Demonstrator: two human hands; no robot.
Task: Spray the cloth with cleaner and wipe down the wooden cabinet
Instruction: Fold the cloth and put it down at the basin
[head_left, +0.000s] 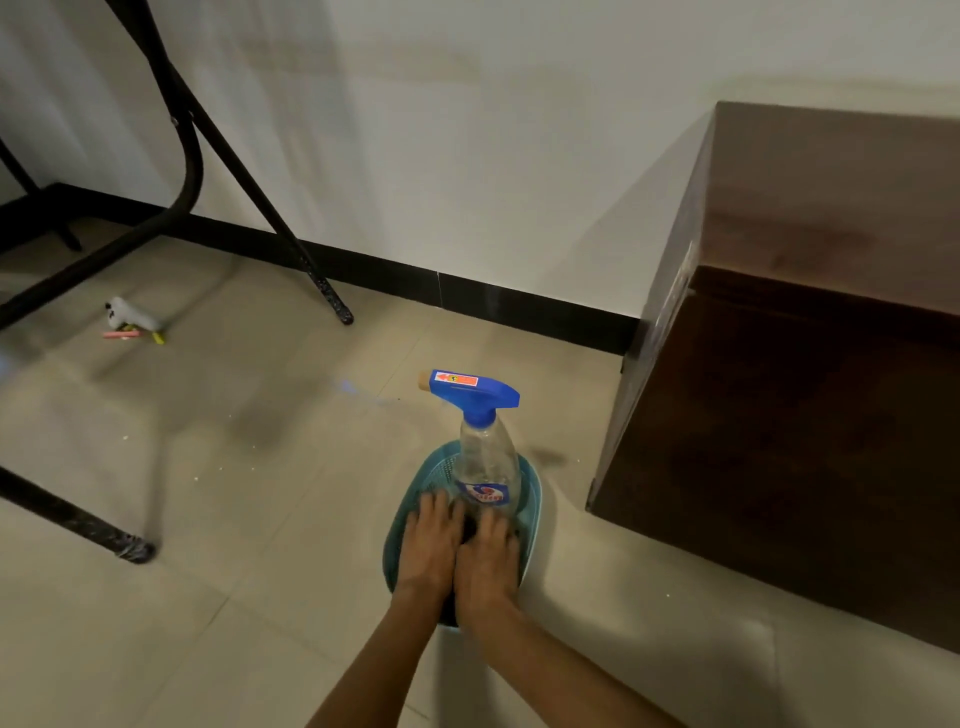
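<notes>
On the floor, in the low teal basket (535, 491), a dark cloth (471, 524) lies under both hands; only a small patch shows between them. The left hand (430, 545) and right hand (488, 557) rest palm down, side by side, fingers pointing away. Whether they grip the cloth cannot be determined. A clear spray bottle (487, 465) with a blue trigger head stands upright in the basket, just beyond the fingertips.

The basket sits on a beige tiled floor (260, 467). The wooden cabinet (805, 389) stands near it on the right, cut off by the frame edge. A white wall (467, 130) with a black skirting (389, 270) runs behind. Black metal legs (249, 171) cross the left side, their tops cut off. A small grey object (132, 314) lies beneath them, too blurred to identify.
</notes>
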